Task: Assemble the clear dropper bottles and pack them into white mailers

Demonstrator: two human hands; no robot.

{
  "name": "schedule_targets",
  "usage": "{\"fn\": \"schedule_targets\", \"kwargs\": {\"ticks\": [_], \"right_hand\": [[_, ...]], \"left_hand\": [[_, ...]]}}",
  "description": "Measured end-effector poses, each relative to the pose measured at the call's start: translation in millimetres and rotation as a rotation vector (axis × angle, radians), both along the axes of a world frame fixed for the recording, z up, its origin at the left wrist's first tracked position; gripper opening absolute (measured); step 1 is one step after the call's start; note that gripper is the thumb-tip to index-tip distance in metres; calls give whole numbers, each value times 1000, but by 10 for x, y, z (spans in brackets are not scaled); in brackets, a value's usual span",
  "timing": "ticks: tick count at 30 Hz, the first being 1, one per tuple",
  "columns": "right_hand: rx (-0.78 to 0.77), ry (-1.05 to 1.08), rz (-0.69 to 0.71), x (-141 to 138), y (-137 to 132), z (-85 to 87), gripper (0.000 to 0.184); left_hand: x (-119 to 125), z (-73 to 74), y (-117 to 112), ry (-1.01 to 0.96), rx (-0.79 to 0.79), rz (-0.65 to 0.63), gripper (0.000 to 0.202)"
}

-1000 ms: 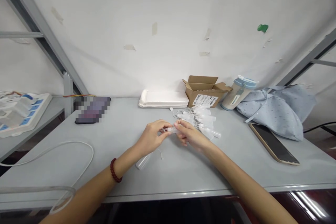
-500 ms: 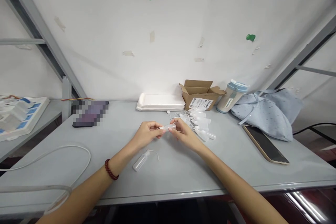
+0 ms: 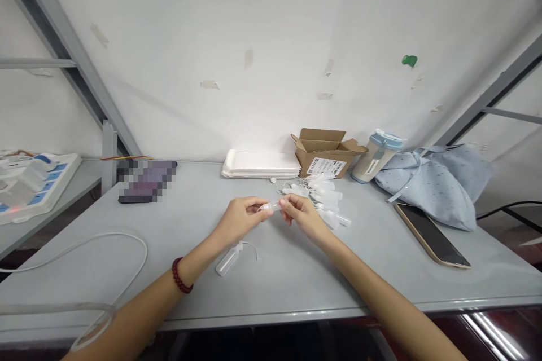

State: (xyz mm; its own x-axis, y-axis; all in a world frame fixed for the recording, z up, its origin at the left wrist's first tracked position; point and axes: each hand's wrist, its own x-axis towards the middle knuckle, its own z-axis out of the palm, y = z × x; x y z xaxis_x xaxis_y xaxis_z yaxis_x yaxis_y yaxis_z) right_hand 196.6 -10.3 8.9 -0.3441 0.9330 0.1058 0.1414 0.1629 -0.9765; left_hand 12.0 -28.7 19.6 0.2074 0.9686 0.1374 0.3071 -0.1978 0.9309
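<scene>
Over the grey table [image 3: 296,271], my left hand [image 3: 239,219] and my right hand [image 3: 301,215] meet at the middle. Both pinch one small clear plastic bottle [image 3: 271,207] held level between their fingertips, the left at its cap end, the right on its body. A second small clear bottle [image 3: 228,259] with a thin white tether lies on the table just below my left wrist. A heap of several more such bottles [image 3: 324,197] lies just behind my right hand.
An open cardboard box [image 3: 325,152], a stack of white trays [image 3: 260,164] and a blue-lidded cup [image 3: 375,156] stand along the wall. A phone [image 3: 432,234] and pale blue cloth bag [image 3: 432,186] lie right. A clear hose [image 3: 84,248] loops at the left.
The hands have stayed together on the small bottle and drawn a little closer over it. The view has shifted slightly as the head moved.
</scene>
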Motion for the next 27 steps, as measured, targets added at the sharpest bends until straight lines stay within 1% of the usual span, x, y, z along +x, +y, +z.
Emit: {"fn": "schedule_targets", "kwargs": {"ticks": [2, 4, 6, 7, 9, 13, 15, 18, 20, 22, 23, 25, 27], "right_hand": [[13, 22, -2, -2, 0, 2, 39], [29, 26, -14, -3, -5, 9, 38], [42, 19, -23, -1, -14, 19, 38], [47, 12, -24, 1, -18, 25, 38], [53, -1, -23, 8, -23, 34, 38], [42, 7, -32, 25, -17, 32, 40], [12, 26, -32, 30, -11, 27, 44], [-56, 39, -28, 28, -7, 23, 48], [-82, 40, -25, 22, -6, 21, 49], [-86, 45, -23, 17, 0, 17, 49], [-81, 50, -22, 16, 5, 12, 49], [-55, 63, -21, 15, 15, 2, 47], [-25, 73, -11, 17, 23, -8, 45]], "left_hand": [[-13, 25, 20, -42, -123, -13, 31], [-25, 40, 36, -61, -204, -33, 37], [-32, 37, 41, -64, -220, -62, 41], [-34, 28, 39, -53, -205, -71, 40], [-31, 0, 25, 10, -120, -71, 38], [-13, -59, -18, 232, 158, -41, 34], [-3, -84, -38, 308, 290, -45, 29], [5, -119, -60, 351, 434, -81, 20], [5, -128, -70, 355, 473, -96, 16], [4, -111, -76, 329, 442, -84, 15], [2, -91, -77, 300, 398, -75, 15], [-2, -32, -74, 220, 245, -79, 21], [-6, 31, -65, 135, 50, -129, 30]]}}
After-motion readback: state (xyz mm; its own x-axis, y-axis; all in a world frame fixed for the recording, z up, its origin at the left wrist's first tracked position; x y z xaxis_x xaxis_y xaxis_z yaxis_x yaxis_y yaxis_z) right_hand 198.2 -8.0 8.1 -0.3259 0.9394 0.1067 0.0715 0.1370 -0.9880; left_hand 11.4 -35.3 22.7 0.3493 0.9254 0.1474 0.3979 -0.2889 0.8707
